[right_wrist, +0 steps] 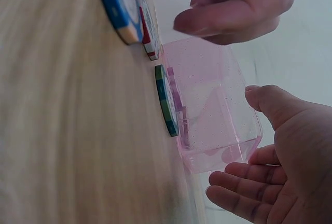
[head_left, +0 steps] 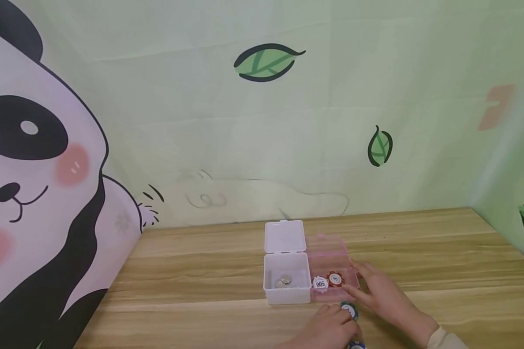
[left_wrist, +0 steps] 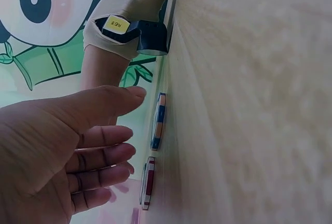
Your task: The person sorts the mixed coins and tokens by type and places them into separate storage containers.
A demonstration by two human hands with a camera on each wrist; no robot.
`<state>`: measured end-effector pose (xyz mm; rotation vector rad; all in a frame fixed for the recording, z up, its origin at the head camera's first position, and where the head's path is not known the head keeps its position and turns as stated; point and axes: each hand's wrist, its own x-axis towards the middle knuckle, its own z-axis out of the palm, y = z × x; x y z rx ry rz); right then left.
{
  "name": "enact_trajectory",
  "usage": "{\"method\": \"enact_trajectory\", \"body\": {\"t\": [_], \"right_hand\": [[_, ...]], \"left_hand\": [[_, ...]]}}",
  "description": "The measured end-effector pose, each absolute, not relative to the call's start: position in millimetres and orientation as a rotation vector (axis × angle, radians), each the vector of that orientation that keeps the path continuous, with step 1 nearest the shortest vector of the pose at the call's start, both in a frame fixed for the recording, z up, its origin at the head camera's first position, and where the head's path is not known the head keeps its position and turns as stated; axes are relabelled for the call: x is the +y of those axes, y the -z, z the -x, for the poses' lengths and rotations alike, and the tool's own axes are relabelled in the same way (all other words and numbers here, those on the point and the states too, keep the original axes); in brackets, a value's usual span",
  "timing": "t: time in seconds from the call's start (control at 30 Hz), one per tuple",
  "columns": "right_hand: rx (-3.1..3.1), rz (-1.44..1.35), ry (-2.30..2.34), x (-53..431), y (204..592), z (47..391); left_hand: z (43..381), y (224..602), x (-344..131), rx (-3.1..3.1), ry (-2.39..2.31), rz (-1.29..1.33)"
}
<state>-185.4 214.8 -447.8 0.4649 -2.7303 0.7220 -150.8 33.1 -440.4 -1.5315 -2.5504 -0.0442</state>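
Now, your hands: both sit low on the wooden table (head_left: 201,271), near the two small boxes.
Left hand (head_left: 327,327): your fingers (left_wrist: 104,156) lie loose and a bit bent, and they hold nothing. A green chip (head_left: 349,310) lies flat on the table by your fingertips; you cannot tell if they touch it.
Right hand (head_left: 382,291): it is spread wide, with the fingers straight. It rests beside the right wall of the pink box (head_left: 334,271). The right wrist view shows your palm next to that see-through wall, but not if it touches.
Pink box: it stands open just to the right of the white box (head_left: 286,283), and the two touch side by side. A white chip (head_left: 319,283) and a red chip (head_left: 335,279) lie inside it.
White box: its lid (head_left: 285,236) stands up at the back. Some silver coins (head_left: 284,281) lie in it.
More chips: a blue chip (head_left: 356,345) lies at the bottom edge, near your left hand. In the left wrist view it lies next to a red and white chip (left_wrist: 148,182) on the table.
Wall: a big panda (head_left: 30,160) and green leaves (head_left: 266,62) are painted on it.
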Motion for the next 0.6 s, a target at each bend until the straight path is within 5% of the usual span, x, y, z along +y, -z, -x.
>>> {"method": "enact_trajectory", "body": {"t": [0.6], "right_hand": [[-2.719,-0.477,-0.707,214.9,448.2,185.0]], "left_hand": [[152.4,443.5,40.1,-2.553,-0.124,1.542]]}}
